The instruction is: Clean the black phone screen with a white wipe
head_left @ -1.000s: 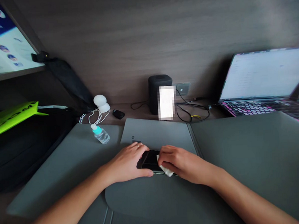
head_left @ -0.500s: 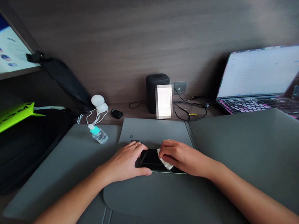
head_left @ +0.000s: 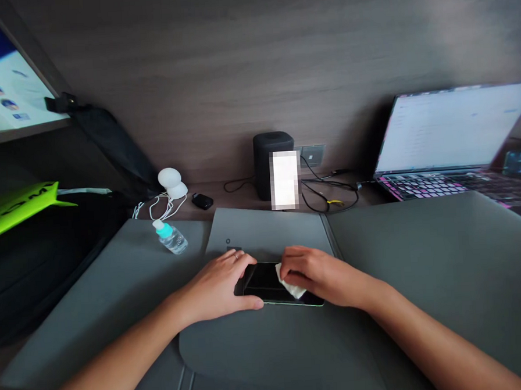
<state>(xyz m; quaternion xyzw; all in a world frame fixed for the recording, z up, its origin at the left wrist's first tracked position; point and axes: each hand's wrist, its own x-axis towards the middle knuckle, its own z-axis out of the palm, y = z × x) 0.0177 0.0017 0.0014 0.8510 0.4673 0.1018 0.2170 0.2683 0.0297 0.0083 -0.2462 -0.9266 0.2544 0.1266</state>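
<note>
Grey matte desk mat (head_left: 421, 268), dark wood-grain wall (head_left: 236, 56) behind. Glossy black flat phone (head_left: 265, 281) lies mid-mat. Left hand (head_left: 217, 287) fingers clamp its left end. Right hand (head_left: 323, 273) fingers, bunched, press crumpled white wipe (head_left: 292, 288) onto its screen.

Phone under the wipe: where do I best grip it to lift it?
Probably by its two long edges, coming from above. The phone lies flat, screen up, on the grey mat, so only thin edges offer purchase. The left hand covers its left end and the right hand presses the white wipe mid-screen; the near edge is exposed.
</note>
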